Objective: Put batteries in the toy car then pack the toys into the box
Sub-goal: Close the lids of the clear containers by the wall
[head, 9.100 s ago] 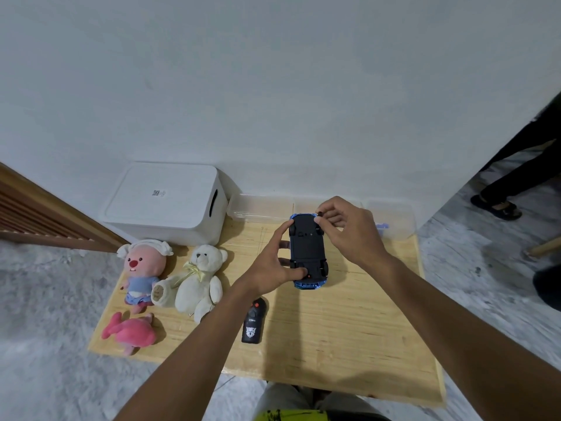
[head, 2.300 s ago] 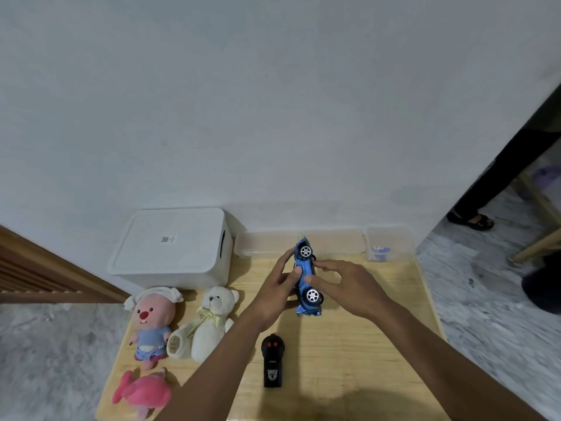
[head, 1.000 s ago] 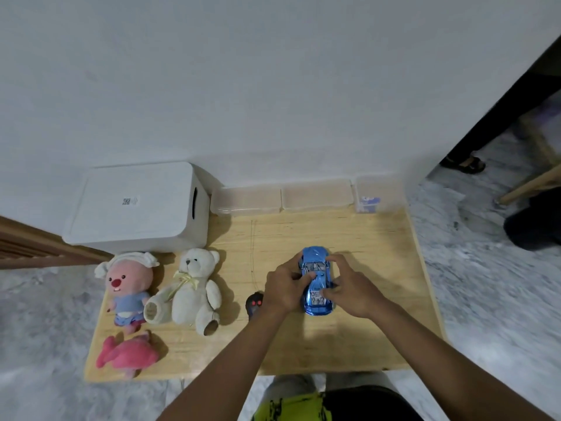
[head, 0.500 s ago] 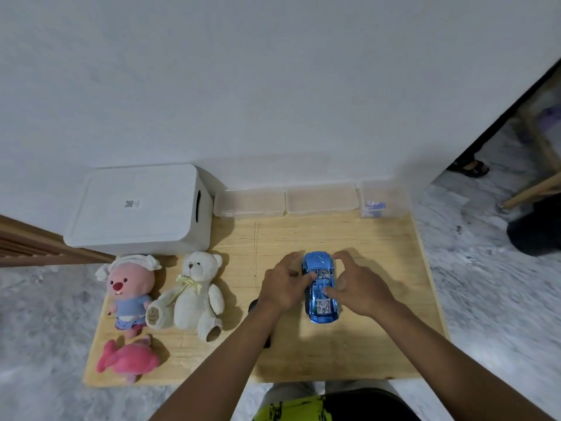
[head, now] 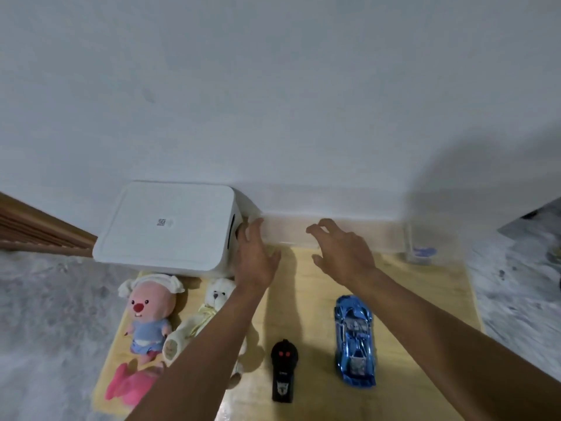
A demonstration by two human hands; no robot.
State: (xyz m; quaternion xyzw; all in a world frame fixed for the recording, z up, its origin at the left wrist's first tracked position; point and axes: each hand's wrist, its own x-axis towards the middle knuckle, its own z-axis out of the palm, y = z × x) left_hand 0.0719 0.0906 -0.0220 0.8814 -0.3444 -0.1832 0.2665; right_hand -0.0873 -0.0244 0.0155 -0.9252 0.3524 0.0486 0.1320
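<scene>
A pale wooden tabletop carries a lidded white plastic box beside the left fingertips, and a shiny blue toy car nearer than the right fingers.

We have let go of the blue toy car. Before, both our hands were holding it. Now it sits on its wheels behind our right hand, back by the arm. Our left hand has moved up to the side of the white box, with fingers spread and nothing in it. Our right hand has moved forward too, fingers spread and holding nothing. The black remote was hidden under our left arm, and now we can see it between our arms.
</scene>
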